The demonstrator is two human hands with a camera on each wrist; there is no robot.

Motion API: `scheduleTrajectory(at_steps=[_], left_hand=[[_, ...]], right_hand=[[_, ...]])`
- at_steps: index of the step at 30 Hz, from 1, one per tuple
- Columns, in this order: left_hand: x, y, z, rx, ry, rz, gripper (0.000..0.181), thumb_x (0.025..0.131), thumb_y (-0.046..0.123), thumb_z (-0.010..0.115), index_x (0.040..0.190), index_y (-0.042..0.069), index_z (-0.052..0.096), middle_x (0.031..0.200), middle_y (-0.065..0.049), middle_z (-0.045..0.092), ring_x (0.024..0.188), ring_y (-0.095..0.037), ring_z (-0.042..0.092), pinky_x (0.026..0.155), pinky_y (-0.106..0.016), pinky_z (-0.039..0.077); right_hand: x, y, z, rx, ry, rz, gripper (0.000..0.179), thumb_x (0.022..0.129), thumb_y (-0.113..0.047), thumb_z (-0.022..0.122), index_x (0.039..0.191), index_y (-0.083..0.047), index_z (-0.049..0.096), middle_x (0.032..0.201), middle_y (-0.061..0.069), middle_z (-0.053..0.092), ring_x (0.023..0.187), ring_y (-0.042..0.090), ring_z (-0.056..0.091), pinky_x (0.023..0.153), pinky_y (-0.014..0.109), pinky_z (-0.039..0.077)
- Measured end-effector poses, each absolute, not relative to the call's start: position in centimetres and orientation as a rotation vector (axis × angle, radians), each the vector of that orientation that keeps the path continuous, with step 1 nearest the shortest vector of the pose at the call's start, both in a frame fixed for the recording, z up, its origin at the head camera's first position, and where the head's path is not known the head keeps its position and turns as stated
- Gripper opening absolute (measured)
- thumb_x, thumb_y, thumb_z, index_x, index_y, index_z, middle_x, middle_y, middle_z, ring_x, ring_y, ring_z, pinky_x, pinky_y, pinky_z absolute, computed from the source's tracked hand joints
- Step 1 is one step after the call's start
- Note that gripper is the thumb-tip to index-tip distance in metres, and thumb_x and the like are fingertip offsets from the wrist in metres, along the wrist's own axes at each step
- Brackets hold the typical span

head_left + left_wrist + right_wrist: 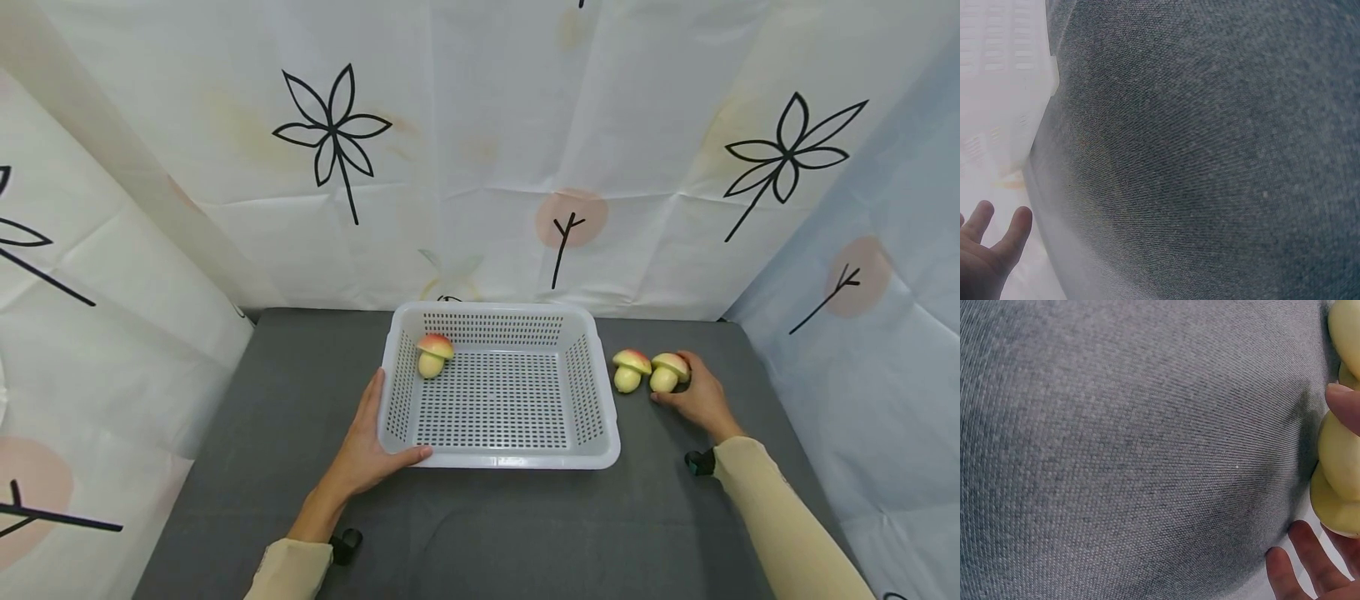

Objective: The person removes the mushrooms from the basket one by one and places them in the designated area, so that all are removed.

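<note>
A white cloth backdrop (480, 167) with line-drawn leaves rises beyond both hands. Below it, the dark grey surface (315, 375) spreads beneath them. A white perforated plastic basket (517, 460) sits on it, left of the right grip and directly against the left one. The left hand (367, 454) spans the basket's near-left corner, its fingers extended along the side and its thumb at the front rim, steadying rather than clenched. The right hand (701, 396) grasps a toy mushroom (664, 372) between thumb and fingers, outside the basket. Just left of that grip, a second mushroom (629, 371) stands beside the held one. The third mushroom (433, 357) is inside the basket, well left of the right grip and just beyond the left hand. Judging by this layout, one mushroom is in; two remain outside, one of them in hand.
</note>
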State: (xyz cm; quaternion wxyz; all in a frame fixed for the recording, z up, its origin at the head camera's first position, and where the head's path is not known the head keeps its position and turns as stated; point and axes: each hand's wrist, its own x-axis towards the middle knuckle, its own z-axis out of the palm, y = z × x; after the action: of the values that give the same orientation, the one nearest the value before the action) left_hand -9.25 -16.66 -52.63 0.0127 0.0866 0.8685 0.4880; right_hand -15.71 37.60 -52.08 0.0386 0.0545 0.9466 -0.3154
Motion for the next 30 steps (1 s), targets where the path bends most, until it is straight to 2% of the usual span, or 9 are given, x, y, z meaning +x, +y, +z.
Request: scheduleTrajectory(at_steps=[22,30], left_hand=[[-9.23,-16.64,-52.6,0.289,2.717,1.527,0.137,0.067,0.043,0.094,0.165,0.016,0.002,0.169,-0.009,0.004,0.148,-0.04,0.021,0.108,-0.069,0.025],[-9.19,-16.66,-52.57,0.293,2.71,1.527,0.137,0.068,0.043,0.094,0.165,0.021,-0.001,0.169,-0.009,0.003,0.147,-0.04,0.023,0.108,-0.067,0.026]], right_hand=[[-15.6,37.3,-51.99,0.139,2.903,-0.967,0.098,0.082,-0.021,0.085,0.152,0.012,0.025,0.145,0.039,0.036,0.128,0.057,0.038,0.103,0.067,0.03],[-15.48,37.36,-51.55,0.142,2.912,-0.978,0.101,0.081,-0.023,0.086,0.153,0.01,0.024,0.146,0.041,0.036,0.13,0.056,0.037,0.104,0.067,0.029]])
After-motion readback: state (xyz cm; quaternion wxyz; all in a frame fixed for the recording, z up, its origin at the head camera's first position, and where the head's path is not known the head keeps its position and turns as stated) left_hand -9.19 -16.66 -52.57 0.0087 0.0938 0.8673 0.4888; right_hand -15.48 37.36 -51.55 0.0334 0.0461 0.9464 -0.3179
